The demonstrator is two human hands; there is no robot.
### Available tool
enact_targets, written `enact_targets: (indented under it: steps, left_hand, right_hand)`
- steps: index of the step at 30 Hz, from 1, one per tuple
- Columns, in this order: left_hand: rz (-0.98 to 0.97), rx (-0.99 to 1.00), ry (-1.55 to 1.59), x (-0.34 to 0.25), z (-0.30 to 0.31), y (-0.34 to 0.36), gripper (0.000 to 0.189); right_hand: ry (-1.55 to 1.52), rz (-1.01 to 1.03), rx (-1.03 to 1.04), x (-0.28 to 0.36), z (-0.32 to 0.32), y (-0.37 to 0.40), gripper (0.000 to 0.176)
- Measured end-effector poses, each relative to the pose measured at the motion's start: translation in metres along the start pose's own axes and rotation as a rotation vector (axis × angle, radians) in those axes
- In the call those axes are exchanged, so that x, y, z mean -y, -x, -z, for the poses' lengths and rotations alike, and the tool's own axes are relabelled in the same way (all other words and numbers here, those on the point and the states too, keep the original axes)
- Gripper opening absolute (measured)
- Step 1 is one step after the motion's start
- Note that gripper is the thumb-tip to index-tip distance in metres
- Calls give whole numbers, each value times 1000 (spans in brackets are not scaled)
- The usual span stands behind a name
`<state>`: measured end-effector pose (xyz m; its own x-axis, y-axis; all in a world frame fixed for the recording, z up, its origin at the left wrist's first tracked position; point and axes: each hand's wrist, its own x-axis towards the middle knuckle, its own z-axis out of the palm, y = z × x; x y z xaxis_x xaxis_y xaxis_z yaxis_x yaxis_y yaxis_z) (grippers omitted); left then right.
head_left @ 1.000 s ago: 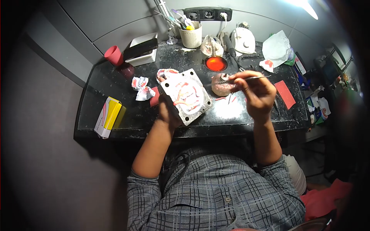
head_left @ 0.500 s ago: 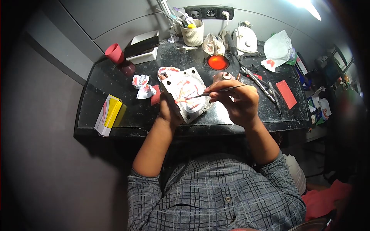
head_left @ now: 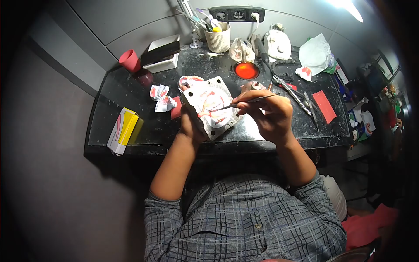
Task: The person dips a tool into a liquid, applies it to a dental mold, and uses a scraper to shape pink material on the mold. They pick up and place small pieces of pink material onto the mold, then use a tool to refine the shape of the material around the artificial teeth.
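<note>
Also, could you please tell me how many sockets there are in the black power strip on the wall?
3: the left socket, the middle socket, and the right socket, holding a white plug.

A glossy black bench (head_left: 161, 131) speckled with white bits carries, along its left side, a yellow-and-white cardboard box (head_left: 123, 131), a red cup (head_left: 129, 61) and a white rectangular tray (head_left: 159, 67). Towards the back stand a beige woven basket (head_left: 218, 40) and a rounded white device (head_left: 278, 45); in front of them is a round dish glowing orange-red (head_left: 246, 70). A flat red rectangular sheet (head_left: 324, 107) lies near the right edge.
</note>
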<state>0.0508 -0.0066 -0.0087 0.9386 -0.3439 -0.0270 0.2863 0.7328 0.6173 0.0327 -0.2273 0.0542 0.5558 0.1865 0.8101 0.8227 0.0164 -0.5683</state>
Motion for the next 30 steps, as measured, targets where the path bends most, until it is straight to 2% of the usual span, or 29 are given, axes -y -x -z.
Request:
enact_targets:
  steps: [2, 9, 12, 14, 15, 17, 20, 23, 27, 30]
  left_hand:
    - [34, 59, 34, 0, 4, -2, 103]
    - [54, 64, 41, -3, -1, -1, 106]
    - [16, 31, -51, -1, 3, -1, 102]
    - [108, 332, 369, 4, 25, -9, 99]
    - [109, 332, 369, 3, 21, -8, 99]
    - [112, 212, 300, 0, 13, -5, 96]
    - [144, 323, 436, 0, 16, -8, 88]
    - [134, 304, 410, 0, 15, -9, 85]
    - [116, 348, 465, 1, 15, -8, 89]
    - [114, 304, 468, 1, 14, -8, 92]
  right_hand:
    - [-15, -1, -14, 1, 0, -1, 7]
    - [38, 3, 7, 2, -1, -2, 8]
    - [31, 5, 5, 2, -2, -2, 8]
    - [39, 20, 0, 3, -2, -3, 8]
    - [69, 28, 14, 5, -1, -4, 8]
    - [98, 38, 30, 5, -1, -4, 8]
    - [34, -7, 1, 3, -3, -2, 8]
    - [54, 8, -1, 4, -3, -2, 8]
    - [48, -22, -5, 3, -3, -3, 7]
    - [60, -20, -11, 5, -4, -3, 7]
